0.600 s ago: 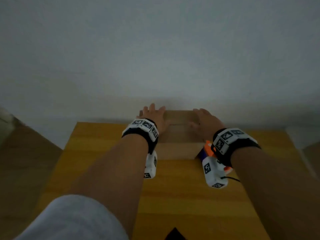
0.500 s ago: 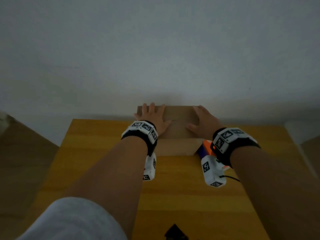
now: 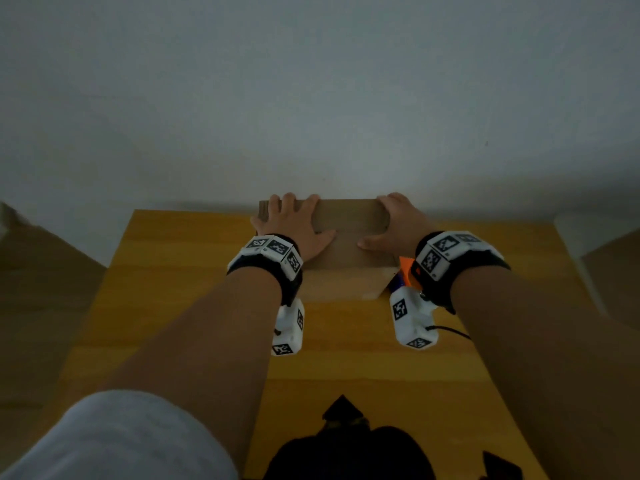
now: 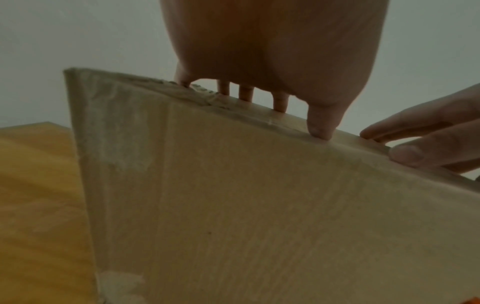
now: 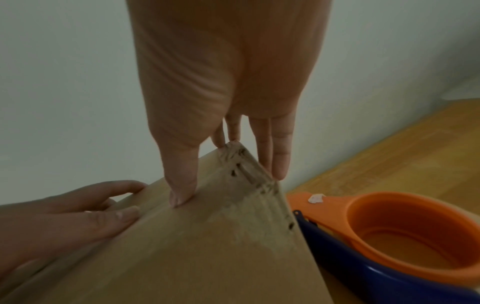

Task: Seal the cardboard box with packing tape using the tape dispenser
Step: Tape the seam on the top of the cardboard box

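Nearest you, a dark object (image 3: 349,448) sat at the table's (image 3: 194,306) near edge; what it was could not be told. Beyond it both your forearms reached forward over the yellow wood.

The box (image 3: 346,244) stood at the far edge of the table, against the wall (image 3: 311,98). Your left hand (image 3: 298,226) lay flat on its top at the left, fingers (image 4: 245,95) straight and spread, holding nothing. Your right hand (image 3: 394,223) lay flat at the right, fingers (image 5: 280,156) straight, some hanging over the far right corner. The thumbs pointed toward each other near the middle. In my judgement you pressed the flaps down to keep them closed and level for taping.

The dispenser (image 5: 405,232), orange and blue, lay on the table just beside the box's right side, under your right wrist, within reach and untouched. No tape was visible along the top, so sealing appeared not yet begun.
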